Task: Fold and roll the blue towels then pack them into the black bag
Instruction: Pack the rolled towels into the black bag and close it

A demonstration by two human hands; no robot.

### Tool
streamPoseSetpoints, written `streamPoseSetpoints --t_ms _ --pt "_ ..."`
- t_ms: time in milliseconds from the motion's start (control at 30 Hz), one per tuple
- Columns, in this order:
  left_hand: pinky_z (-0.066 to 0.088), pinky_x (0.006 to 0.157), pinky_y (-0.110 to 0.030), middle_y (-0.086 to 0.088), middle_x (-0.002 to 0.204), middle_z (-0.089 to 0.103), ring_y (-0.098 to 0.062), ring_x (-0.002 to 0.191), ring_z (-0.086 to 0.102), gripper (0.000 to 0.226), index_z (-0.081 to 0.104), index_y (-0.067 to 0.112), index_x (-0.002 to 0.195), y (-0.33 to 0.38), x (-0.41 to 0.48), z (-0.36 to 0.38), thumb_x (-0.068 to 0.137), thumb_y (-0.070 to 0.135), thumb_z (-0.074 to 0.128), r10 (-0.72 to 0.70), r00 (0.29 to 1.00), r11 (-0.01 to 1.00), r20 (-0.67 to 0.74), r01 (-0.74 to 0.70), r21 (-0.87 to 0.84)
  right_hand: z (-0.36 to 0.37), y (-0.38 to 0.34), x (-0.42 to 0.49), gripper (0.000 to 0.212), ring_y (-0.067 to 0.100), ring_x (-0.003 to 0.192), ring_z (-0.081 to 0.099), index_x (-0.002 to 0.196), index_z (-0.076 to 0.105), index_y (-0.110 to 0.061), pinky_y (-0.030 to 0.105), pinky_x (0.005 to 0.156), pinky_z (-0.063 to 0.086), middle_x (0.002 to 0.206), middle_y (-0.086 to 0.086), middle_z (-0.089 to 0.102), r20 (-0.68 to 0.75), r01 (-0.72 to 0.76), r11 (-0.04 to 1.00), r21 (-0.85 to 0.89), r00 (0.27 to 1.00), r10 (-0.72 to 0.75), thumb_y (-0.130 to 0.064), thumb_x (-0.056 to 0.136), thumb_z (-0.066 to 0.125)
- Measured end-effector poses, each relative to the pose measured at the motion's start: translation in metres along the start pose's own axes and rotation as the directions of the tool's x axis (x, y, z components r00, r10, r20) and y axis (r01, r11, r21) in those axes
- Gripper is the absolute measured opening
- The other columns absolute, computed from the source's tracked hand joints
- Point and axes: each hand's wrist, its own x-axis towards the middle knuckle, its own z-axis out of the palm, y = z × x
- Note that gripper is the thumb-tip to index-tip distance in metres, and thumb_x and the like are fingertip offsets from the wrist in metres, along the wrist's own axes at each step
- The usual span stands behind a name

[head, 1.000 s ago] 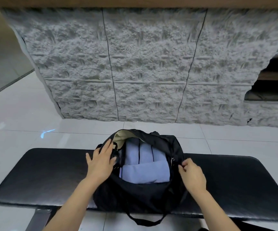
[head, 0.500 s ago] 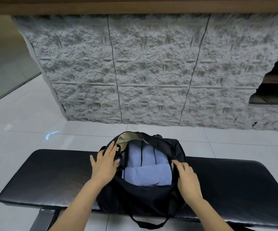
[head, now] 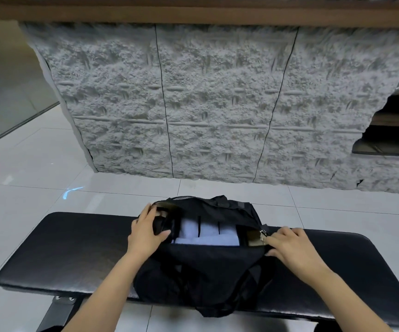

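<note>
The black bag (head: 205,267) is shown at the middle of a padded bench (head: 74,248), its mouth half closed over rolled blue towels (head: 208,232) packed side by side inside. Its left rim is gripped by the left hand (head: 145,232), thumb curled in and fingers wrapped over the edge, while the zipper pull (head: 262,233) at the right end appears to be pinched by the curled fingers of the right hand (head: 292,248), though the contact is obscured by blur. Bare bench is left either side of the bag, and tiled floor (head: 217,190) is seen beyond its far edge.
</note>
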Motion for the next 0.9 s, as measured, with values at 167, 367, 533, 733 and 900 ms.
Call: streamPoseSetpoints --t_ms 167,367,533,733,900 --pt "0.038 0.101 -0.052 0.017 0.153 0.019 -0.022 0.134 0.034 0.102 0.025 0.033 0.144 -0.004 0.008 -0.001 0.059 0.038 0.081 0.065 0.998 0.998 0.016 -0.065 0.001 -0.020 0.011 0.010 0.019 0.012 0.092 0.057 0.074 0.061 -0.029 0.027 0.080 0.025 0.074 -0.011 0.061 0.056 -0.108 0.994 -0.013 0.993 0.109 -0.046 0.078 0.069" --pt "0.042 0.098 -0.049 0.022 0.153 0.016 -0.019 0.133 0.032 0.097 0.022 0.038 0.146 0.029 -0.009 0.005 0.067 0.049 0.077 0.140 0.987 0.987 0.077 -0.145 0.064 -0.037 0.016 -0.013 0.015 0.010 0.102 0.049 0.080 0.049 -0.035 0.028 0.082 0.027 0.075 -0.013 0.051 0.178 -0.264 0.964 -0.006 0.949 0.261 -0.044 0.088 0.057" --pt "0.041 0.101 -0.044 0.016 0.152 0.027 -0.018 0.133 0.037 0.079 0.040 0.031 0.140 0.019 -0.006 -0.005 0.072 0.056 0.071 0.117 0.993 0.993 0.015 -0.117 0.030 -0.034 0.024 -0.014 0.027 0.006 0.111 0.042 0.106 0.053 -0.043 0.032 0.095 0.035 0.110 -0.030 0.046 0.379 -0.330 0.914 0.235 0.897 0.226 -0.057 0.083 0.056" --pt "0.042 0.083 -0.028 0.000 0.116 0.059 -0.026 0.111 0.056 0.035 0.062 0.020 0.105 0.029 -0.013 -0.002 0.075 0.027 0.077 -0.034 0.983 0.959 -0.180 -0.019 -0.283 -0.035 0.005 0.010 0.057 0.020 0.095 0.057 0.135 0.029 -0.038 0.035 0.080 0.044 0.115 0.001 0.053 0.396 -0.606 0.620 0.499 0.795 0.459 -0.060 0.086 0.048" --pt "0.038 0.068 -0.032 -0.001 0.101 0.053 -0.022 0.088 0.052 0.041 0.045 0.019 0.106 0.031 -0.022 -0.011 0.080 0.036 0.071 -0.279 0.938 0.933 -0.205 0.214 -0.289 -0.031 -0.006 0.032 0.049 0.028 0.097 0.056 0.130 0.032 -0.022 0.031 0.071 0.041 0.121 0.009 0.051 0.499 -0.719 0.683 0.130 0.643 0.581 -0.045 0.090 0.047"
